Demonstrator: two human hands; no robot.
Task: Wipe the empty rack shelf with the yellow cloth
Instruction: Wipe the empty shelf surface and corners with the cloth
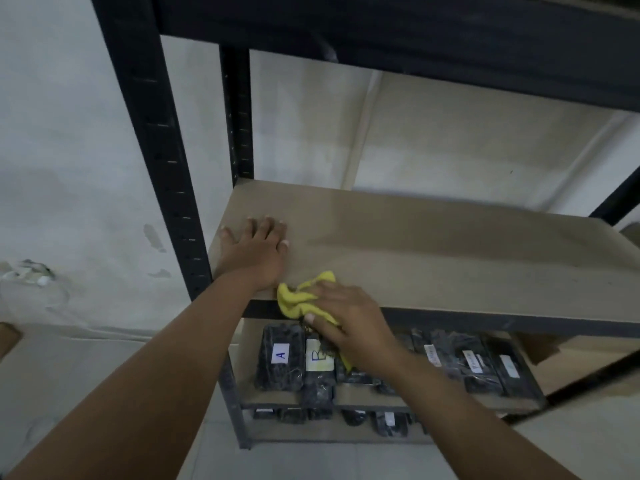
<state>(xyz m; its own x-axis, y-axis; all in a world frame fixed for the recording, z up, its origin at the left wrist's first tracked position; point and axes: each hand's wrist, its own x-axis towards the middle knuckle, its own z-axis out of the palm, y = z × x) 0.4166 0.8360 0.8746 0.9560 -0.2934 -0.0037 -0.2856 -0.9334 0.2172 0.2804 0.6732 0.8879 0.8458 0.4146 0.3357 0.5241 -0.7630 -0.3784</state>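
Our right hand has its fingers curled over the yellow cloth, holding it bunched up. The cloth sits on the front edge of the empty shelf, near its left end, and part of it hangs over the edge. Our left hand lies flat and open on the board just beside it. We think the wiping is only starting. Next we need to push the cloth along the board, pressing down.

Part of the yellow cloth is covered by the right hand. The shelf is cut off at the right edge. Labels on the black packs below are blurred.
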